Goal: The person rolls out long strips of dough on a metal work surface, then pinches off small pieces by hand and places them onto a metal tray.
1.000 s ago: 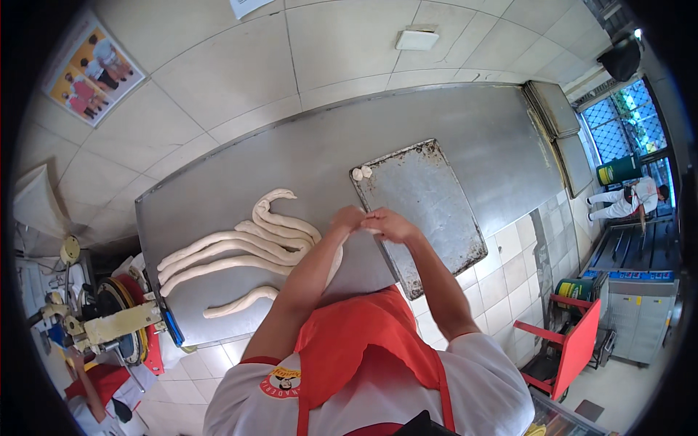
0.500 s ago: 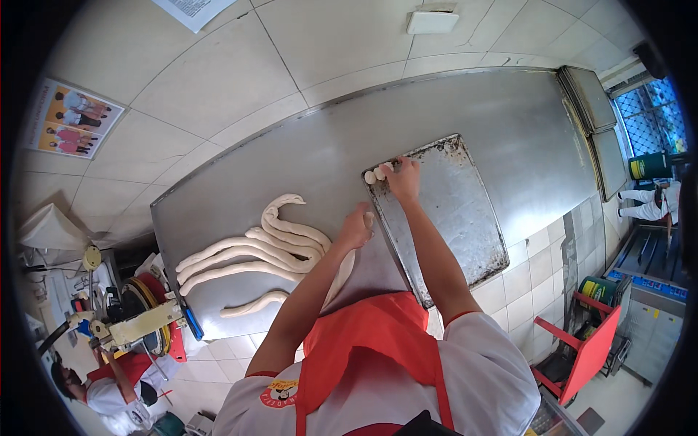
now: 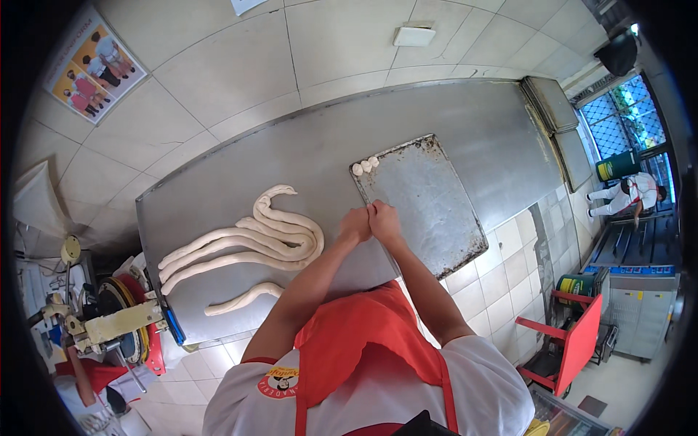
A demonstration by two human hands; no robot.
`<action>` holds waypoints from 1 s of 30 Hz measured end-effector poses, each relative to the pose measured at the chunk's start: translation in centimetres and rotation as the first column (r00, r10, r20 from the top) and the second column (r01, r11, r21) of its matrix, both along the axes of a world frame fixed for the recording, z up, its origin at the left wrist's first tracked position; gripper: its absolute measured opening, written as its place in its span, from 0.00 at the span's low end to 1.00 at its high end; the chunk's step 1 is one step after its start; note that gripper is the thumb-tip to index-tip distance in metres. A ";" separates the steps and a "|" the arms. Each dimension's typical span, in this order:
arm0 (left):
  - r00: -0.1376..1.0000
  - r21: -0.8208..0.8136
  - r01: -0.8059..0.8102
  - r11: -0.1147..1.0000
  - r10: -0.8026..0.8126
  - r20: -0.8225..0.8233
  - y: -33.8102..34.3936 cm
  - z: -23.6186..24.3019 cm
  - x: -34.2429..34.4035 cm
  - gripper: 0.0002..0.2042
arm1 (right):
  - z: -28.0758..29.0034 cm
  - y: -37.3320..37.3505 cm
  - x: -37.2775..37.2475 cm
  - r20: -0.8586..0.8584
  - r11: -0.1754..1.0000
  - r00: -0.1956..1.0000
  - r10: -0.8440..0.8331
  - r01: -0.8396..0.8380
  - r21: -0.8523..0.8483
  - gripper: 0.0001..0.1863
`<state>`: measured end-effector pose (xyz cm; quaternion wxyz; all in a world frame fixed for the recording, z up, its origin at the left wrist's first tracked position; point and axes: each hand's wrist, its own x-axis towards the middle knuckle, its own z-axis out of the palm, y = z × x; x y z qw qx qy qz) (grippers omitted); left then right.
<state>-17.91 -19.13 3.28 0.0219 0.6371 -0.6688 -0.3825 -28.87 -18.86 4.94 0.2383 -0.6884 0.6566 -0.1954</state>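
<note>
My left hand (image 3: 355,224) and my right hand (image 3: 384,220) meet at the left edge of a worn metal baking tray (image 3: 429,211). Both are closed, knuckles together. The left grips the end of a dough rope (image 3: 251,296), whose middle runs hidden beneath my left forearm. Whatever the right fingers pinch is covered by the hands. Three small dough pieces (image 3: 366,166) sit in a row at the tray's far left corner. Left of my hands, several long, pale dough ropes (image 3: 240,243) lie side by side and curve round at their right end.
The steel table (image 3: 305,152) runs along a tiled wall. Stacked trays (image 3: 558,109) stand at its far right end. A machine with round plates (image 3: 120,320) is at the left, near another person's arm. A red cart (image 3: 578,345) and a person in white (image 3: 636,192) are at the right.
My right hand has left the dough pieces at the tray's corner and come back to meet my left hand. Three pieces now show there uncovered. The view has shifted slightly.
</note>
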 end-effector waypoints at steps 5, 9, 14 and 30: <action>0.993 -0.042 0.118 0.992 -0.120 -0.023 -1.9 -7.2 5.6 0.15 | 2.6 -1.8 -1.6 0.716 0.576 0.697 0.029 -0.597 0.558 0.13; 0.959 0.103 -0.268 0.958 0.276 -0.067 -3.7 -5.5 3.4 0.20 | -2.3 -3.8 -4.8 0.634 0.881 0.766 -0.107 -0.222 0.418 0.11; 0.924 0.157 -0.286 0.945 0.316 -0.217 -1.5 -1.4 0.7 0.22 | -6.3 -14.6 -4.6 0.384 0.975 0.901 -0.201 0.222 -0.012 0.11; 0.895 0.088 -0.088 0.992 0.117 -0.430 2.3 -1.9 3.3 0.21 | -0.8 -0.6 -0.9 0.399 0.966 0.916 0.051 -0.147 0.214 0.14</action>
